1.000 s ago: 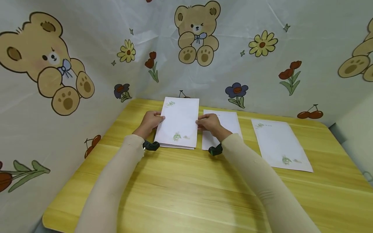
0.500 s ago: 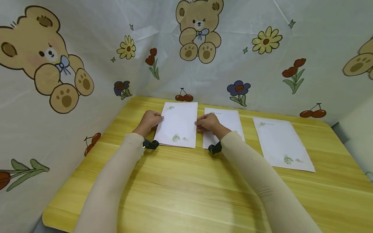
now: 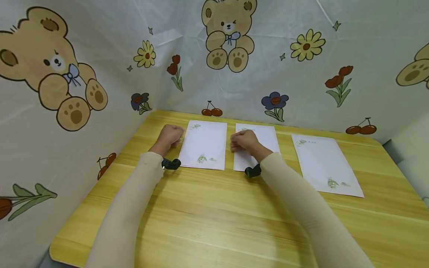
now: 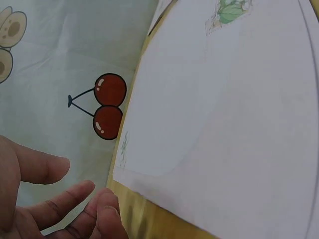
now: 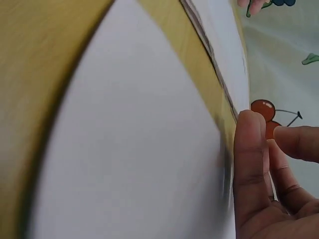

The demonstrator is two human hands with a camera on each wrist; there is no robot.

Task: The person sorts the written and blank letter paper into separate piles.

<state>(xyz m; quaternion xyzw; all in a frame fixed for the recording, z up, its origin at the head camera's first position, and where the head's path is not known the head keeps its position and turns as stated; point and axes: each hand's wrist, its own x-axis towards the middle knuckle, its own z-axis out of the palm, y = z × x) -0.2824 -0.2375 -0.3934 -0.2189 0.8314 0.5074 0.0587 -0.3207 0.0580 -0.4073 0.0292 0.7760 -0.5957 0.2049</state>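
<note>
Just off the left edge of the left sheet of paper [image 3: 207, 145], a white page with pale green leaf prints, is my left hand [image 3: 169, 137]. Its thumb stands apart from the loosely bent fingers in the left wrist view, and nothing is held. A thin second edge shows along the bottom of that sheet. Over the middle sheet [image 3: 263, 137] hovers my right hand [image 3: 247, 142], hiding part of it. In the right wrist view a gap separates its thumb from its fingers [image 5: 251, 149], with no paper between them.
A third printed sheet [image 3: 325, 163] lies to the right, slightly angled. All three sheets lie on a yellow wood-grain table [image 3: 214, 216]. Behind and to the left hangs a white cloth [image 3: 187, 26] printed with bears, flowers and cherries. Each wrist wears a dark strap [image 3: 171, 163].
Both hands held the left paper by its sides, lowered it flat onto the table and let go. The left hand has drawn off leftward, the right hand slightly rightward.
</note>
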